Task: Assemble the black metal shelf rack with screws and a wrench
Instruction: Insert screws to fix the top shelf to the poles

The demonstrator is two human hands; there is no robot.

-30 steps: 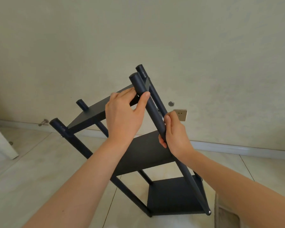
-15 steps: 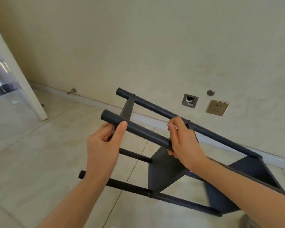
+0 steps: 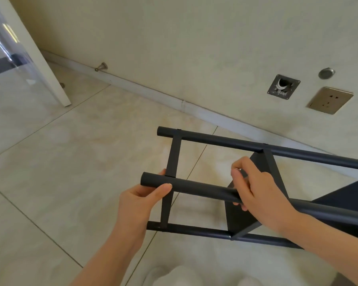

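The black metal shelf rack [image 3: 215, 142] lies tipped on its side above the tiled floor, its round posts running roughly left to right. My left hand [image 3: 141, 201] grips the near post close to its left end, thumb over the top. My right hand [image 3: 254, 188] grips the same post farther right, fingers curled round it, in front of the middle shelf panel [image 3: 265, 162]. The rack's right end runs out of view. No screws or wrench are visible.
A white door edge and clear glass panel [image 3: 50, 79] stand at the left. The wall's baseboard [image 3: 174, 102] runs diagonally behind the rack, with a doorstop [image 3: 101, 67], a metal wall plate [image 3: 283, 87] and a power socket [image 3: 330, 100]. Something white [image 3: 174, 275] is at the bottom edge.
The rack has swung from nearly upright down onto its side, posts now almost horizontal. Both hands kept their grip on the near post and moved lower with it.
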